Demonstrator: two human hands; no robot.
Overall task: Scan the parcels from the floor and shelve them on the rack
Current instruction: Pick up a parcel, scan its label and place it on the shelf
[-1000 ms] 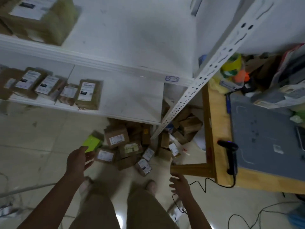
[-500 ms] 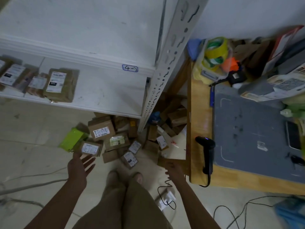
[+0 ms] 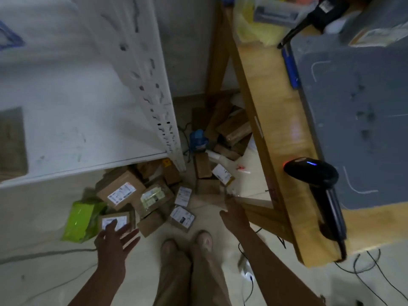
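- The left hand (image 3: 113,242) has its grip wide open, fingers spread, and holds nothing. The fingertips are over a small brown parcel (image 3: 117,220) with a white label; I cannot tell whether they touch it.
- The right hand (image 3: 234,215) also has an open, empty grip with straight fingers.
- The parcels (image 3: 154,195) lie in a heap on the floor (image 3: 44,217), below the front corner of the white rack (image 3: 77,107).
- A green packet (image 3: 80,219) lies at the left side of the heap.
- A black scanner (image 3: 318,180) lies near the left edge of the worktop (image 3: 284,133), beside a grey mat (image 3: 364,118).
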